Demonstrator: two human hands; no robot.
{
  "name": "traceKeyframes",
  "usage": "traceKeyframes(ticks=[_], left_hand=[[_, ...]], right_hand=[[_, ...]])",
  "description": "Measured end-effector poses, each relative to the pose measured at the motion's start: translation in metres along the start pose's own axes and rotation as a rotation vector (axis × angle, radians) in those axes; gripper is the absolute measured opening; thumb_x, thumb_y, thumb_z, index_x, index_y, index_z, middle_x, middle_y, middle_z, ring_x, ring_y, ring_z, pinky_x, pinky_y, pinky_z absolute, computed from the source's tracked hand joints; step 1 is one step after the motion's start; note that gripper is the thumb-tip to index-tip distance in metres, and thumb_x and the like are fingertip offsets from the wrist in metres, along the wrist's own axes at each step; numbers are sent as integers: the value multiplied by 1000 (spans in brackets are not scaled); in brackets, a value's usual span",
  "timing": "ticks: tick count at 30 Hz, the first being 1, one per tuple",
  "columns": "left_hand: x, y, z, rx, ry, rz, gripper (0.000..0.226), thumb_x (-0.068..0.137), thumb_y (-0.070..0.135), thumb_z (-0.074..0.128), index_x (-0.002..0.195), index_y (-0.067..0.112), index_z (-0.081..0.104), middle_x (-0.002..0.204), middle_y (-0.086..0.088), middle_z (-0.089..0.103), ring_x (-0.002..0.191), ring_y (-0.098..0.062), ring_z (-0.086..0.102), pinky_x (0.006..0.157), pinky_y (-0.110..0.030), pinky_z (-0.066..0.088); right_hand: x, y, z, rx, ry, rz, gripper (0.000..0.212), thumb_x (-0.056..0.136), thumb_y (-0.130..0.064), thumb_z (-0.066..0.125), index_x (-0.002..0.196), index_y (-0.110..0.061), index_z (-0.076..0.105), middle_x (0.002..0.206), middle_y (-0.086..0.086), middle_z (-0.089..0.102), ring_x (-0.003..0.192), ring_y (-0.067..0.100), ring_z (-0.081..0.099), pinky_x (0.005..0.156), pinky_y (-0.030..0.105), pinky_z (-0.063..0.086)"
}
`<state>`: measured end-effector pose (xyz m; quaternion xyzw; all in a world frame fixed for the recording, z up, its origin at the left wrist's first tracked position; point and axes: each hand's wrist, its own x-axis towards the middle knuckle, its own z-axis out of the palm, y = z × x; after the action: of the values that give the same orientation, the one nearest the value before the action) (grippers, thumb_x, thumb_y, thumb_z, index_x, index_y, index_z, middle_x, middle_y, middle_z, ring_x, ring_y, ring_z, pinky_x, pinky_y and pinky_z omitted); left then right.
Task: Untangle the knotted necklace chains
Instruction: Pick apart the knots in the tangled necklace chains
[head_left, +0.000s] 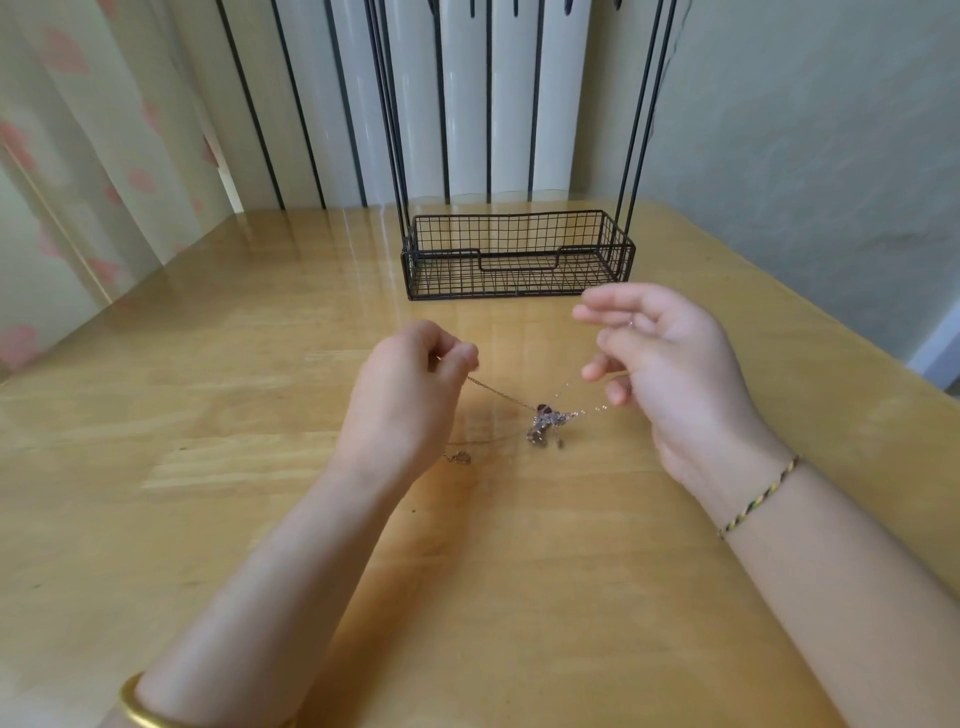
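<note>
The left hand (410, 384) pinches the light, limp, fragile chains (498, 391) at ten o'clock of the knot (545, 422), best teased beside it, while the right hand (670, 364) at two o'clock has spread fingers and an unclear hold.

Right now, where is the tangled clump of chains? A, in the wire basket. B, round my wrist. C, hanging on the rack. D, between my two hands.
D: the clump sits between the left hand and the right hand, with chains running to both; nothing lies in the basket.
</note>
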<state>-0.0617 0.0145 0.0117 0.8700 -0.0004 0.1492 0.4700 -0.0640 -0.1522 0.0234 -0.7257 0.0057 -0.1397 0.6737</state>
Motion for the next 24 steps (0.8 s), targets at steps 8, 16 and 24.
traceKeyframes(ticks=[8, 16, 24], left_hand=[[1, 6, -5, -199, 184, -26, 18, 98, 22, 49, 89, 10, 59, 62, 6, 42, 54, -11, 38, 59, -31, 42], [1, 7, -7, -278, 279, 54, 16, 98, 22, 49, 86, 15, 56, 63, 7, 44, 58, -11, 39, 60, -30, 40], [-2, 10, -4, -294, 244, 174, 16, 97, 19, 51, 83, 17, 55, 64, 10, 45, 59, -6, 40, 59, -20, 37]], right_hand=[[-2, 10, 2, -525, -190, -31, 25, 83, -3, 63, 93, -25, 71, 75, -18, 56, 64, -3, 51, 55, 1, 37], [-5, 9, 0, -626, -274, -8, 17, 85, -5, 65, 92, -18, 74, 92, -6, 66, 79, 4, 57, 67, 6, 40], [-6, 6, -1, -836, -210, -100, 11, 87, -15, 65, 93, -19, 74, 88, -6, 63, 83, 13, 56, 70, 22, 41]])
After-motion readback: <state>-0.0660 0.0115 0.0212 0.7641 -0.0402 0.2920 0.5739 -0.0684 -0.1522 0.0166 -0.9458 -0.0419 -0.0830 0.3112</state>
